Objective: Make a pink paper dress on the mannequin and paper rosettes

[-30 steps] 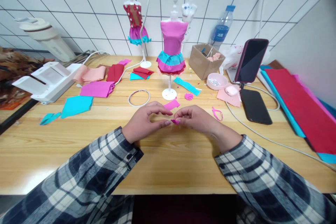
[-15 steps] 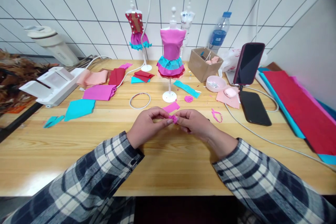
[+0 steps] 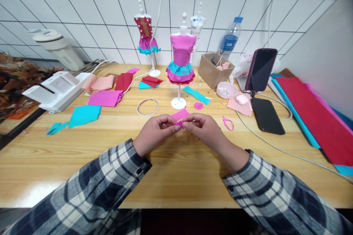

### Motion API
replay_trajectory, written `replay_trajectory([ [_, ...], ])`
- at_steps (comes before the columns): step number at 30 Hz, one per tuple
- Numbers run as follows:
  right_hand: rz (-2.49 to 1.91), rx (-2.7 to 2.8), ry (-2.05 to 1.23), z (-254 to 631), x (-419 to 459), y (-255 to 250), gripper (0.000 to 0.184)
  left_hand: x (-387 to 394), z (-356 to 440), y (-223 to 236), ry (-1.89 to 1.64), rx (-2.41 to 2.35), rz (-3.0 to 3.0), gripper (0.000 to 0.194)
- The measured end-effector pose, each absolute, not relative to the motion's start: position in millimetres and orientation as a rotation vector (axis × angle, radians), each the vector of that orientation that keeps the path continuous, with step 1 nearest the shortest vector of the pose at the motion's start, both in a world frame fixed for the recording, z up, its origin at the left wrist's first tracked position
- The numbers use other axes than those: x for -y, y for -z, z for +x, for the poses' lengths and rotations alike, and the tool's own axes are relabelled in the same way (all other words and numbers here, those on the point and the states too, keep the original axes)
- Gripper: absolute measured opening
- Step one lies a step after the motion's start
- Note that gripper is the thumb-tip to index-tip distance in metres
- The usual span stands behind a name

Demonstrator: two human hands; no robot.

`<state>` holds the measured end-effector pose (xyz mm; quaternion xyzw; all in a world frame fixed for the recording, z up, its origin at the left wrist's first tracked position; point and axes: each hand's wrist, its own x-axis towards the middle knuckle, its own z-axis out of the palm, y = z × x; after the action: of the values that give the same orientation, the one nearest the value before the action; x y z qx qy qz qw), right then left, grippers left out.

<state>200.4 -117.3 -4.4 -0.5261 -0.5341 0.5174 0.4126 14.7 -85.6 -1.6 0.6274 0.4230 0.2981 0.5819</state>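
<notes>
A small gathered piece of magenta crepe paper (image 3: 180,124) is pinched between the fingertips of both hands, low over the table. My left hand (image 3: 157,132) grips its left side with thumb and forefinger. From the right, my right hand (image 3: 205,128) pinches it the same way, and the fingers hide much of it. Just beyond lies a flat magenta strip (image 3: 180,114). A pleated magenta rosette (image 3: 198,105) rests farther back. Behind the hands stands a mini dress form (image 3: 183,48) in a magenta top and a tiered turquoise, magenta and red skirt.
Two more dress forms, one in red and magenta (image 3: 146,29), stand by the tiled wall. A cardboard box (image 3: 213,71), a pink bead dish (image 3: 226,90) and phones (image 3: 267,115) are at right. Turquoise paper (image 3: 84,116) lies left, and a white cable (image 3: 289,153) crosses the right side.
The fingers have shifted slightly on the magenta piece, with less of it showing between them. The right fingertips sit a little farther left. The whole view has tilted slightly.
</notes>
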Motion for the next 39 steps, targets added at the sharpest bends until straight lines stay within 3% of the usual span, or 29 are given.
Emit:
replay_trajectory([
  [6, -1.413, 1.385, -1.189, 198.3, 117.6, 7.7, 0.021, 87.3, 17.8, -2.7, -0.788, -1.036, 1.679, 0.034],
  [10, -1.404, 1.415, -1.145, 197.0, 118.8, 7.0, 0.018, 87.5, 17.1, -5.1, -0.791, -1.045, 1.807, 0.023],
  [15, -1.394, 1.374, -1.063, 190.4, 123.5, 6.2, 0.017, 87.1, 17.7, -3.3, -0.852, -1.099, 1.827, 0.021],
  [21, -1.314, 1.107, -1.331, 183.5, 124.1, 11.9, 0.025, 89.9, 22.5, 1.3, -0.893, -1.053, 1.493, 0.026],
  [28, -1.329, 1.191, -1.281, 186.9, 120.4, 11.7, 0.025, 90.9, 22.3, -0.3, -0.816, -1.125, 1.656, 0.022],
  [39, -1.195, 0.865, -1.52, 180.8, 121.9, 15.7, 0.031, 90.2, 25.2, 3.9, -0.88, -1.081, 1.445, 0.026],
])
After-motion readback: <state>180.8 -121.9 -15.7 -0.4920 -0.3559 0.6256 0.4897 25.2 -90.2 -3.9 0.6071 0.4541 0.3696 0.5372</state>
